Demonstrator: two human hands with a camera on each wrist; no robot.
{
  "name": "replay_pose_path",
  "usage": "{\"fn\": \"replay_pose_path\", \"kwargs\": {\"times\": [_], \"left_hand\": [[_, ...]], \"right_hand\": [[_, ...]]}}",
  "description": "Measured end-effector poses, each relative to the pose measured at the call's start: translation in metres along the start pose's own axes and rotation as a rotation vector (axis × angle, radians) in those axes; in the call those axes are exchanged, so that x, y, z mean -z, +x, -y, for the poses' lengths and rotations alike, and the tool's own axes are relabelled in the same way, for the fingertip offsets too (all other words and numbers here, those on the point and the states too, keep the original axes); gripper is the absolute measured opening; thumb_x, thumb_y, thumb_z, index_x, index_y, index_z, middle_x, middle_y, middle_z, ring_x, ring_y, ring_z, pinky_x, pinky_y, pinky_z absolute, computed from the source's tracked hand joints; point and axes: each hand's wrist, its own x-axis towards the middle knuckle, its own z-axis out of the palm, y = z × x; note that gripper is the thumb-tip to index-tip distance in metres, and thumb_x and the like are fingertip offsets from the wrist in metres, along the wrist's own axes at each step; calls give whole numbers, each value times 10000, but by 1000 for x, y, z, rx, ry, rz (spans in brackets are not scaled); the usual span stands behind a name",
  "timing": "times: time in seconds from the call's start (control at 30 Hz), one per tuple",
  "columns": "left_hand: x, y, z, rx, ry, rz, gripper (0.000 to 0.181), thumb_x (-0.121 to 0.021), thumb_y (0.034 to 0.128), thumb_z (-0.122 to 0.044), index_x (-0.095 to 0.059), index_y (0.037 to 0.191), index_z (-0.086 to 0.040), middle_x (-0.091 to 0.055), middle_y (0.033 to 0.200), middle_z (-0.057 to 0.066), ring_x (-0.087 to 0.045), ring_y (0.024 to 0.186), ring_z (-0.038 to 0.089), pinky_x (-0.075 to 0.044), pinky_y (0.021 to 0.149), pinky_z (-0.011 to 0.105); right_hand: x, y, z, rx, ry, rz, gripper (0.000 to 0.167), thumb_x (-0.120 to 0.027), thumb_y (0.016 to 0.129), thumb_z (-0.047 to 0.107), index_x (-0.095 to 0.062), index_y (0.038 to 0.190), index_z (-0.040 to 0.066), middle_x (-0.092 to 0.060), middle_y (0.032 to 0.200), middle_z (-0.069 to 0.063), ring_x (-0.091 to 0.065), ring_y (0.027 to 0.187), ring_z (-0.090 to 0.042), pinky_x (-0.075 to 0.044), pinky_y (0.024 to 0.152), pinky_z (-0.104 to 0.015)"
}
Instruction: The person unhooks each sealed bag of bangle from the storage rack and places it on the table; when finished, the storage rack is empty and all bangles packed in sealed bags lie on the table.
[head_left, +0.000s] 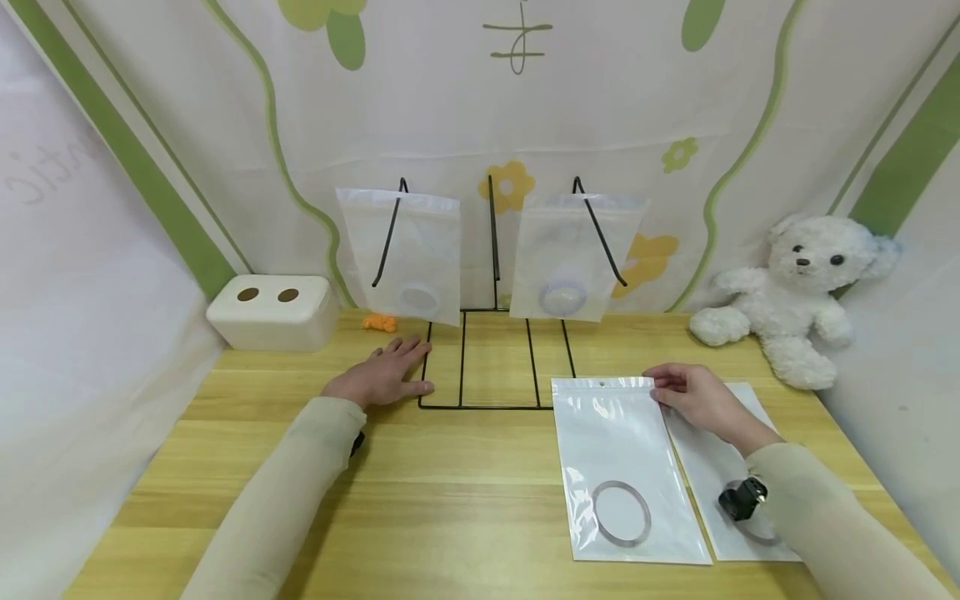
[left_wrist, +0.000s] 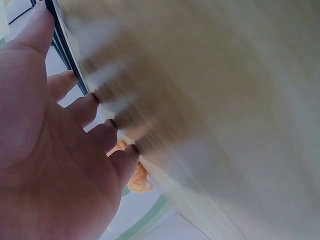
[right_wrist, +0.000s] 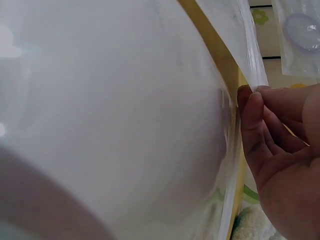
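Observation:
My right hand pinches the upper right corner of a white zip bag between thumb and fingers; the right wrist view also has the hand at that corner. A ring-shaped item shows through the bag's lower part. Partly under my right forearm lies a second white bag, also with a ring inside. My left hand rests palm down with fingers spread, touching the left side of a black wire rack. In the left wrist view its fingertips meet the tabletop beside the black wire.
Two more bags, the left one and the right one, hang from the rack's hooks. A white box with two holes and a small orange item are at back left. A white teddy bear sits at back right.

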Motion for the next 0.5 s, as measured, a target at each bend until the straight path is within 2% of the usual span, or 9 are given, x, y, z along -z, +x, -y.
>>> {"fn": "replay_pose_path", "kwargs": {"times": [0.17,0.5], "left_hand": [[-1,2,1,-1,-3,-1,850,-555,1108,-535,-185,1745,-111,-101,1819,199,-51,1673,503,-102,1338,702],[-2,1,1,3,-18,-1,852,-568,1105,-527,-184,1746,-118,-82,1824,186,-43,1676,494,-92,1343,694]], "right_hand": [[1,3,-2,-12,-8,13,342,-687,1065,111,-694,1374,-33,-759,1255,-209,-711,1039,-189,-594,745,-230],[-2,5,-1,27,-99,-16,317,-739,1025,111,-741,1306,-34,-768,1058,-110,-632,914,-159,-527,716,-229]]}}
